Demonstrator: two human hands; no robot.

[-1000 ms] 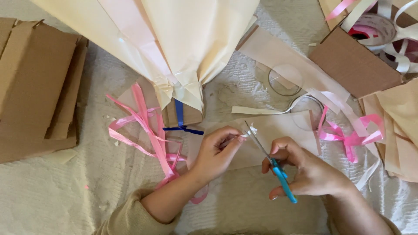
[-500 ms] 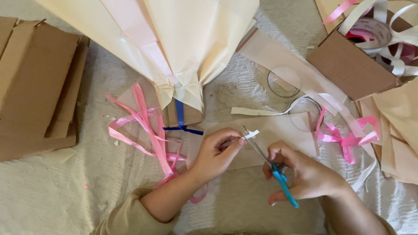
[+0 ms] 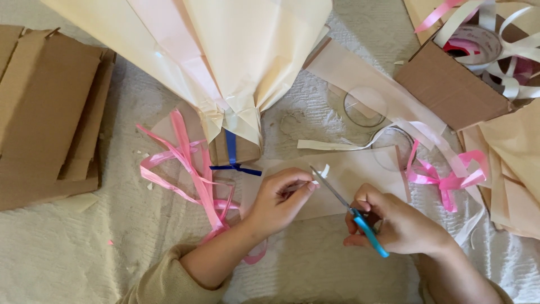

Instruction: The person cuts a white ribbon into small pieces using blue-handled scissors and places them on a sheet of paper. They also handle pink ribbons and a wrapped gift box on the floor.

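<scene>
Now your left hand (image 3: 278,202) pinches a small white ribbon scrap (image 3: 323,171). Your right hand (image 3: 396,225) grips blue-handled scissors (image 3: 351,211), blades touching the scrap.

One head-worn camera looks steeply down, close above the hands (image 3: 337,211).

The left hand (image 3: 278,202) pinches a small white ribbon end (image 3: 323,171) at its fingertips. Just right of that pinch, the right hand (image 3: 399,225) grips blue-handled scissors (image 3: 349,208), blades touching the ribbon. Pink ribbons (image 3: 191,169) lie left of the pinch.
</scene>
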